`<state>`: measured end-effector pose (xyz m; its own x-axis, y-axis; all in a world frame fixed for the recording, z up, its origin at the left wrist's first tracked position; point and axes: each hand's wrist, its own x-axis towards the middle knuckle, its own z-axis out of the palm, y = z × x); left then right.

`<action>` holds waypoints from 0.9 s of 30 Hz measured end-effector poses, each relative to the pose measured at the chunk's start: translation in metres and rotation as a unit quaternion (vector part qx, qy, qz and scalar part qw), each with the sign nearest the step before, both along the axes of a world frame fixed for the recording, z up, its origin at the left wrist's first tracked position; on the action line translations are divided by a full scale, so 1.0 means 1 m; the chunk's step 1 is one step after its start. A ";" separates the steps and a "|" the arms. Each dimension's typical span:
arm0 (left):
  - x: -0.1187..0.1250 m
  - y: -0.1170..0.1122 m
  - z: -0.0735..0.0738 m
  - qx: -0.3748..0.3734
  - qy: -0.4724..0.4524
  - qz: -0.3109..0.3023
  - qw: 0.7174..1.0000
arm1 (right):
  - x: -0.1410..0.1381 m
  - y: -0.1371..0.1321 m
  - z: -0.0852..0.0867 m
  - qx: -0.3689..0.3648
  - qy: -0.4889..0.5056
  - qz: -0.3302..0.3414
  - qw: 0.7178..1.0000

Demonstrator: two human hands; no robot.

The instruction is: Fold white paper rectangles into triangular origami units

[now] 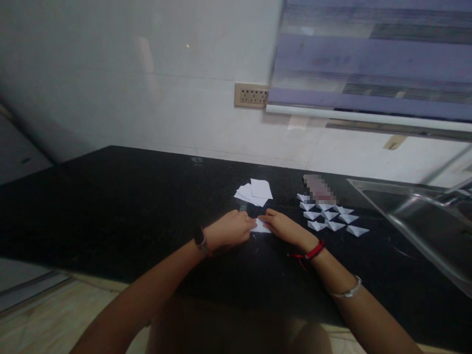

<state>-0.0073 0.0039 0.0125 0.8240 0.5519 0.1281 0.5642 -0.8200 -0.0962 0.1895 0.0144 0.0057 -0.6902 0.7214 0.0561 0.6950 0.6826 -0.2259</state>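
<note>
Left hand [230, 228] has fingertips down on the left side of a small white paper [261, 226]; right hand [282, 226] has fingertips on its upper right side. Fingers bunched fairly close on both hands; can't tell whether either actually pinches the paper or only presses it. Paper lies on the black counter [147, 206], between the hands; looks partly folded, narrower at top with a wide lower edge, exact creases too small to read. Dark wristband [200, 238] on left wrist, red bracelet [315, 250] and silver bangle [350, 290] on right arm. Just beyond the hands: loose pile of flat white sheets [260, 191], overlapping, unfolded, count unclear. Off to the right: roughly ten folded paper pieces [329, 215], pointed, in loose rows, apparently finished. So judging by layout: a good batch done, one in work, flat sheets left. Behind the pieces, a pixelated flat item [319, 189], can't identify. Sink [442, 236] far right; wall socket [251, 95] and striped blind [368, 59] above.
</note>
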 end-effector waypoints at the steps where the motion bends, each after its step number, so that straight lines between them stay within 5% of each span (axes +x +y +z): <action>1: -0.002 0.001 0.001 0.001 0.000 -0.004 1.000 | -0.001 0.000 0.002 -0.003 -0.002 0.004 1.000; 11: 0.002 -0.002 0.000 0.041 0.023 -0.027 0.999 | 0.002 0.003 0.000 -0.030 0.008 -0.002 1.000; 20: 0.003 0.011 -0.005 -0.011 -0.019 0.037 0.999 | 0.017 0.004 0.000 -0.070 0.063 0.041 0.995; 27: 0.004 0.013 -0.009 -0.041 -0.048 0.025 0.998 | 0.018 0.005 -0.002 -0.047 0.083 0.050 0.994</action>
